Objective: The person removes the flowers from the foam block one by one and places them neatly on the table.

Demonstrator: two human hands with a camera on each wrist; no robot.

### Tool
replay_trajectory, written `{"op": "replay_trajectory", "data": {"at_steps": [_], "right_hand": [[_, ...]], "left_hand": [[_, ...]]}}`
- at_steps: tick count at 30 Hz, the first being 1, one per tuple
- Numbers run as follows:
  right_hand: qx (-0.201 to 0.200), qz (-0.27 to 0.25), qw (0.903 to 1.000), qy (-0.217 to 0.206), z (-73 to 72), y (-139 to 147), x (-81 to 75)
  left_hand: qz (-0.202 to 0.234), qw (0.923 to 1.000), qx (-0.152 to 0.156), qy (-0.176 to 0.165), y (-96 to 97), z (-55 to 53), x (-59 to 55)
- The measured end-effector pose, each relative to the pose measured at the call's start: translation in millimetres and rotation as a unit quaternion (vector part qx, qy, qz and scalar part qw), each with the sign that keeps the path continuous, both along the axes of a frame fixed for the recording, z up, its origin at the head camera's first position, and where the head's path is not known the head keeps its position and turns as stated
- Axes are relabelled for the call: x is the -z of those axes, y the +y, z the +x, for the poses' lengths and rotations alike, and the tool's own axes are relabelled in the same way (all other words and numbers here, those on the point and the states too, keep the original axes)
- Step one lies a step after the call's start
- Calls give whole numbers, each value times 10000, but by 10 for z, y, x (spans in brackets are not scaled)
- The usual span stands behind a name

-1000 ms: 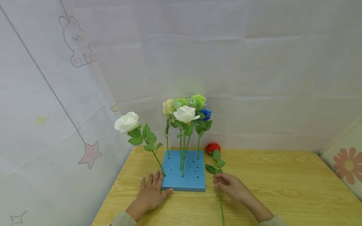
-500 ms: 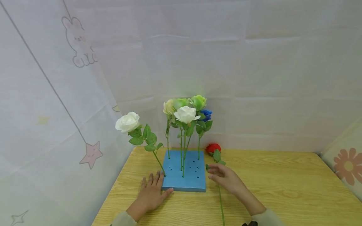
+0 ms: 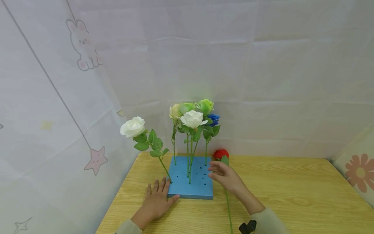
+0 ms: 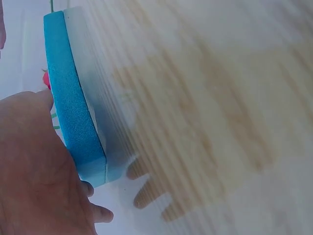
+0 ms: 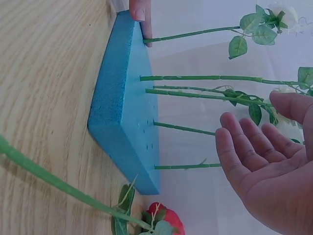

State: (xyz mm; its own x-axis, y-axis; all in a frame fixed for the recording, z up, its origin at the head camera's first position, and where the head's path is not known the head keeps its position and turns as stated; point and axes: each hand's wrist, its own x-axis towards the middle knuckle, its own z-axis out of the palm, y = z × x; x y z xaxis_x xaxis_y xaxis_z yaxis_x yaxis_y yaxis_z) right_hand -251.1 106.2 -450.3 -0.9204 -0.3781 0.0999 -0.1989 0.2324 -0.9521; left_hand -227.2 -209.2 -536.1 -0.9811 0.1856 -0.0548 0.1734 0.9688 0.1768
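A blue foam board [image 3: 184, 190] with small holes lies on the table. My left hand [image 3: 156, 203] rests spread at its left front corner, thumb along the front edge. Over the board's right edge hovers my right hand [image 3: 226, 178]; in the right wrist view its loosely bent fingers [image 5: 252, 142] hold nothing. Several artificial roses stand in the board: a leaning white rose [image 3: 132, 127], another white rose [image 3: 193, 119], a cream rose [image 3: 174, 111], green roses [image 3: 205, 106] and a blue rose [image 3: 214, 119]. A red rose [image 3: 221, 154] lies right of the board, its leaves partly hidden behind my right hand.
The wooden table [image 3: 292, 188] extends to the right, beyond the red rose's long stem [image 3: 229, 211]. Behind it hangs a pale cloth backdrop [image 3: 277, 81], and another printed sheet closes off the left side. A dark device [image 3: 247, 227] sits at my right sleeve.
My right hand has moved left and slightly away from me, from the red rose's stem to the board's right edge. The left hand and the roses stay in place.
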Motion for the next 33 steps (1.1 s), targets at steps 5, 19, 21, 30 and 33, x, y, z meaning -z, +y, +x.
{"op": "replay_trajectory", "data": {"at_steps": [5, 19, 21, 30, 33], "right_hand": [[-75, -63, 10000, 12, 56, -53, -170], [-80, -195, 9998, 52, -34, -92, -213], [-53, -202, 9998, 65, -96, -99, -155], [-36, -288, 9994, 184, -267, -227, -43], [-60, -357, 9991, 220, -297, -274, -32]], "left_hand": [[7, 9999, -96, 75, 5, 1, 17], [293, 9993, 247, -29, 149, 196, -158], [286, 9991, 309, -67, 187, 204, -161], [152, 9997, 169, -40, 241, 161, -129], [115, 9998, 177, 27, 230, 148, -93]]}}
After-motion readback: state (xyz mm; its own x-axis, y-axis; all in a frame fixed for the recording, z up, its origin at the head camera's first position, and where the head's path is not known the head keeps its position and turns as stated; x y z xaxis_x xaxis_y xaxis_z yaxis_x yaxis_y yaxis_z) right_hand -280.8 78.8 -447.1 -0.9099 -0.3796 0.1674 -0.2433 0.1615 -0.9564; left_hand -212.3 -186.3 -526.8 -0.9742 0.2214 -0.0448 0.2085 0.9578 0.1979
